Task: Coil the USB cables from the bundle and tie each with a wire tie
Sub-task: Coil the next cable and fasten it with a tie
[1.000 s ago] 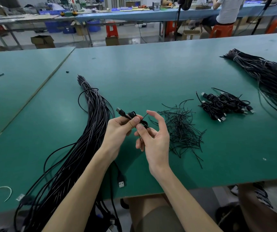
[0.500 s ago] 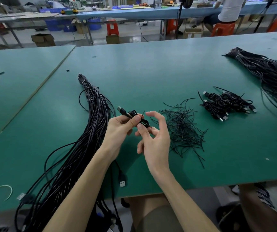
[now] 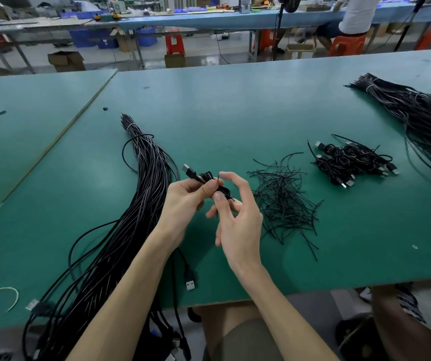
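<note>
My left hand grips a small coiled black USB cable above the green table; its plug sticks out up-left. My right hand pinches a thin black wire tie wrapped at the coil, index finger raised. A long bundle of black USB cables lies to the left, running off the near edge. Loose wire ties are heaped just right of my hands. Several coiled, tied cables lie further right.
A second cable bundle lies at the far right. One loose USB plug rests near the front edge. A white tie loop sits at lower left. Another person's leg is at lower right; someone sits at a far bench.
My right fingers have shifted on the wire tie, with the index finger lifted higher. The left hand keeps the coil in the same place.
</note>
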